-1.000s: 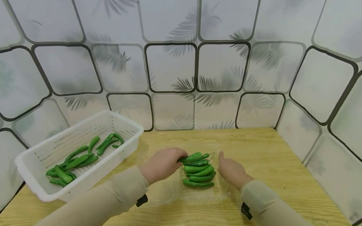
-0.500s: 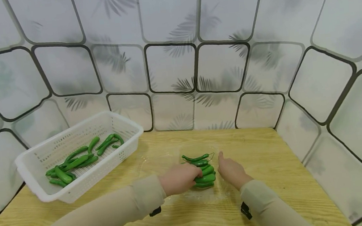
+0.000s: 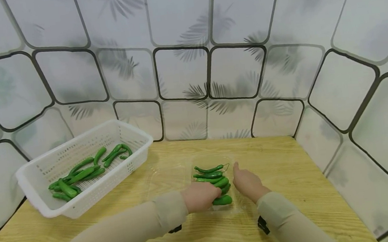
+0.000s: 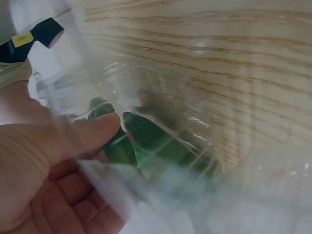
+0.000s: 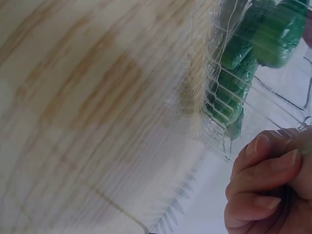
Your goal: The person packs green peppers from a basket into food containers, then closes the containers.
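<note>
Near the bottom end of a clear plastic box [image 3: 238, 206], my left hand [image 3: 201, 197] pinches a green chili pepper [image 4: 121, 151], with the thumb lying on it in the left wrist view. Several more green chili peppers [image 3: 209, 175] lie side by side across the box, stems and tips pointing sideways. The left hand covers part of the lower ones. My right hand [image 3: 247, 182] stays at the box's right side, one finger pointing away along the wall. In the right wrist view its other fingers [image 5: 258, 178] are curled next to the box corner, and its thumb is hidden.
A white perforated basket [image 3: 28, 172] with several loose green chili peppers [image 3: 84, 172] stands at the left. The box's clear lid [image 3: 166, 178] lies open on the wooden table [image 3: 274, 156], left of the peppers. A patterned wall covering [image 3: 183, 79] rises behind.
My left hand has moved from the box's far end to its near end, passing over the row of peppers. The right hand has stayed at the box's right side.
</note>
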The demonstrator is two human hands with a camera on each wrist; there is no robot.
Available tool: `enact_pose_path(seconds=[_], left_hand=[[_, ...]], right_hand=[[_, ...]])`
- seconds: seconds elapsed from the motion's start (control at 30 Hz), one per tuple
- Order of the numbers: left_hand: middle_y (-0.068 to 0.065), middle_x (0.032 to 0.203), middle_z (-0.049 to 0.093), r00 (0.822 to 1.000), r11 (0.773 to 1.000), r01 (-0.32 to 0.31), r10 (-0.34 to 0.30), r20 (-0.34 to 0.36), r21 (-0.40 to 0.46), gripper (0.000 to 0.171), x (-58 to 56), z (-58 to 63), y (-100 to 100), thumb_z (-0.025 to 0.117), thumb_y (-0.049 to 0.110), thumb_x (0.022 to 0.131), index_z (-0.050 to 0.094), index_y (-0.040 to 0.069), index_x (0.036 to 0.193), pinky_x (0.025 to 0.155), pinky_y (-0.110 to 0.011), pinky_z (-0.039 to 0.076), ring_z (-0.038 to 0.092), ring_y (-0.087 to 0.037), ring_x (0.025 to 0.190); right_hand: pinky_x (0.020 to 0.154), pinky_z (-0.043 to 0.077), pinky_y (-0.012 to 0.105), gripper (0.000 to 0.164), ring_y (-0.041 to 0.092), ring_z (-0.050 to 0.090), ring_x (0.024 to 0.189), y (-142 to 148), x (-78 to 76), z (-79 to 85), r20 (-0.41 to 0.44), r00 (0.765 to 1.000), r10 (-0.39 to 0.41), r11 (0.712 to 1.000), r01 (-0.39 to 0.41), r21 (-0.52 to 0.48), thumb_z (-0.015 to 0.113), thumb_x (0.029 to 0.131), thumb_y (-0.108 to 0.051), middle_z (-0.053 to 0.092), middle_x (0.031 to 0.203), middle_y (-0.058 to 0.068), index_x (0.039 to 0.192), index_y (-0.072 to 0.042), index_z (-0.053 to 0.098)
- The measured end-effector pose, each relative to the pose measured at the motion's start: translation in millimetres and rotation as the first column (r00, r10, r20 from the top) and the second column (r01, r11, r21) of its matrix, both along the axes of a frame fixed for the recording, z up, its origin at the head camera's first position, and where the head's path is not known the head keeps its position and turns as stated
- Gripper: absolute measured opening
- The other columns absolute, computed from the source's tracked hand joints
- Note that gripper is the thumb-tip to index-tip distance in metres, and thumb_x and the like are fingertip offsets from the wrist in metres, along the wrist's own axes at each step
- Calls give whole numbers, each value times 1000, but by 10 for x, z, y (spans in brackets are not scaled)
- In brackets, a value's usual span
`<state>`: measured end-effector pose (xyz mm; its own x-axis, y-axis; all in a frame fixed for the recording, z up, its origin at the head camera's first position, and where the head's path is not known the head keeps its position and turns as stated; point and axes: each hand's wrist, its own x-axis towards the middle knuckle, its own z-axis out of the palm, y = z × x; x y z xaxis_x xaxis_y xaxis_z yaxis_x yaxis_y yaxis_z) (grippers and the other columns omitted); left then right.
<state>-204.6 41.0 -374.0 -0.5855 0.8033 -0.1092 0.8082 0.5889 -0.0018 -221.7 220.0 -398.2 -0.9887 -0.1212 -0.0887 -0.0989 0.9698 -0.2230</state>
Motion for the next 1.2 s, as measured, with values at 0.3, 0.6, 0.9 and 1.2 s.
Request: enact_pose_path(seconds=[0.3,0.6,0.9,1.2], left_hand=[[4,87,62,994,997,15,-23,-106,-80,10,-24,-121,-6,65,20,89,65,18,98,63,-24,50,60,-8,77],[2,94,63,996,998,-23,17,-93,-63,16,-75,-242,8,64,19,90,62,17,105,66,-25,51,61,-10,82],[2,86,63,996,998,-64,64,-61,2,9,-90,-272,-14,65,18,89,61,16,97,63,-25,49,61,-10,76],[1,84,59,994,944,-106,107,15,313,5,-98,258,-473,64,7,87,62,9,90,62,-23,47,57,-12,73]], right_hand=[[41,24,26,60,12,29,41,5,-27,-27,6,1000,-6,1000,6,-1,48,94,-5,44,49,3,142,13,17],[41,26,27,61,14,33,41,-14,-41,-9,40,999,-32,999,32,-3,48,94,-4,46,50,6,143,12,15],[44,34,30,60,17,43,47,-13,-31,-19,32,999,-29,1000,29,0,49,93,-5,48,55,6,142,13,18],[42,25,26,61,12,30,42,29,-24,-36,9,1000,10,1000,-10,-3,48,93,-3,45,49,4,142,13,17]])
